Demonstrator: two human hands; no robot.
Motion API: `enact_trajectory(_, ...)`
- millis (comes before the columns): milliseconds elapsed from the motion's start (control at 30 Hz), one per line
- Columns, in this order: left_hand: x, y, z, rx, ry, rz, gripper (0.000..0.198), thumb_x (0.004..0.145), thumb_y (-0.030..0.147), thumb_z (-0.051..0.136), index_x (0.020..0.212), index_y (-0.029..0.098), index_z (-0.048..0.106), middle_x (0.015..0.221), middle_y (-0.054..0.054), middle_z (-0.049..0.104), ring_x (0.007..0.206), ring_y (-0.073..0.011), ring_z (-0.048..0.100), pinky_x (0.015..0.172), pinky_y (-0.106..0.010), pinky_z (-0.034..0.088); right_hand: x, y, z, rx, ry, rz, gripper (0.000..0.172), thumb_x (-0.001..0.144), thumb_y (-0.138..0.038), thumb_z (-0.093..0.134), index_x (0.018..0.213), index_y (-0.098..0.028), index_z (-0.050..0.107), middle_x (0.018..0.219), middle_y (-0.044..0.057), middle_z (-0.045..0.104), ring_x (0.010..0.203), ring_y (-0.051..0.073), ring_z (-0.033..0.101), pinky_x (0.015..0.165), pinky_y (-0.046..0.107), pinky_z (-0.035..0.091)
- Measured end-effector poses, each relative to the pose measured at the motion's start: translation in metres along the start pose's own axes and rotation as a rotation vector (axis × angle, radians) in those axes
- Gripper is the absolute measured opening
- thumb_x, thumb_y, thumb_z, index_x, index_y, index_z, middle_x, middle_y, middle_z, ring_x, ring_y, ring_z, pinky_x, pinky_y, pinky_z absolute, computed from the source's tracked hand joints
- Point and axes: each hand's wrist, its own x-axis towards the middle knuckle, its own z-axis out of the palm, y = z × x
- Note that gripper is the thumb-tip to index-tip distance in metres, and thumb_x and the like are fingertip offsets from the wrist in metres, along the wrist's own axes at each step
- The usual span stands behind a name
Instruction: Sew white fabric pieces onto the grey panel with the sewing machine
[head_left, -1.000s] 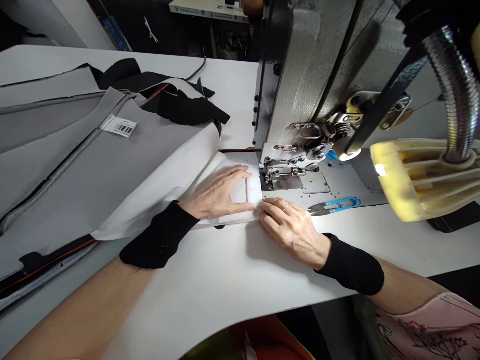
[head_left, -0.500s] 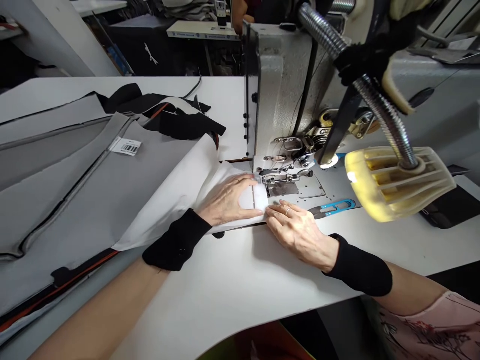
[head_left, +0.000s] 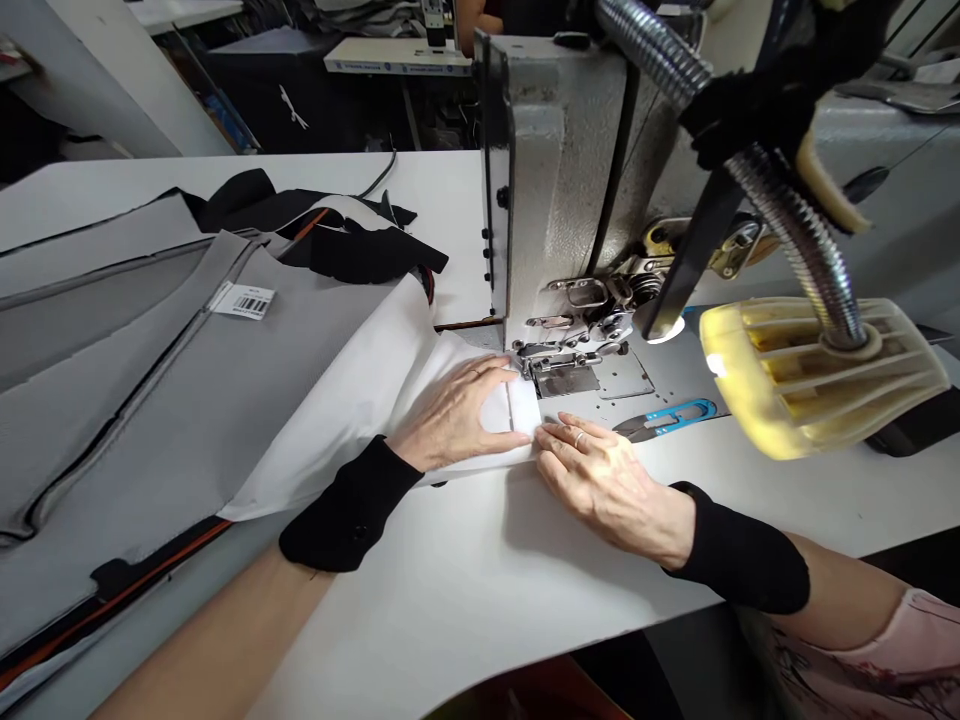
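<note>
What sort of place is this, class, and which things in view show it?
Likely a sewing workshop or garment factory: a sewing machine with white fabric at its base, blue-handled snips close by, and grey fabric bearing a barcode label spread alongside.

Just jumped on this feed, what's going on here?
White fabric is being handled at a sewing machine. The person's left hand lies spread on it, thumb and forefinger apart, close to the stitching area. The right hand has its fingers at the fabric's near right corner; whether they pinch it is unclear. Blue-handled snips lie beyond that hand, and a gray piece lies to the left.
</note>
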Motion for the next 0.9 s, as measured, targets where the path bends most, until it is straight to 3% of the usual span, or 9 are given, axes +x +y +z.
enact_trajectory(533, 0.007, -0.002, -0.003, -0.026, 0.041, 0.015, 0.055, 0.069, 0.043, 0.068, 0.114, 0.016, 0.053, 0.120, -0.009, 0.057, 0.113, -0.0231, 0.051, 0.099, -0.036, 0.043, 0.002, 0.010, 0.010, -0.022, 0.015, -0.034, 0.018, 0.080, -0.002, 0.046, 0.071, -0.013, 0.056, 0.081, 0.009, 0.065, 0.085, 0.017, 0.061, 0.096, 0.033, 0.046)
enact_trajectory(900, 0.002, 0.002, 0.000, -0.054, 0.053, 0.026, 0.056, 0.066, 0.042, 0.072, 0.112, 0.018, 0.054, 0.119, -0.009, 0.058, 0.115, -0.0250, 0.051, 0.099, -0.039, 0.044, 0.002, 0.001, 0.000, -0.009, -0.009, -0.056, 0.020, 0.078, 0.000, 0.042, 0.067, -0.014, 0.052, 0.075, 0.010, 0.062, 0.082, 0.019, 0.060, 0.093, 0.035, 0.046)
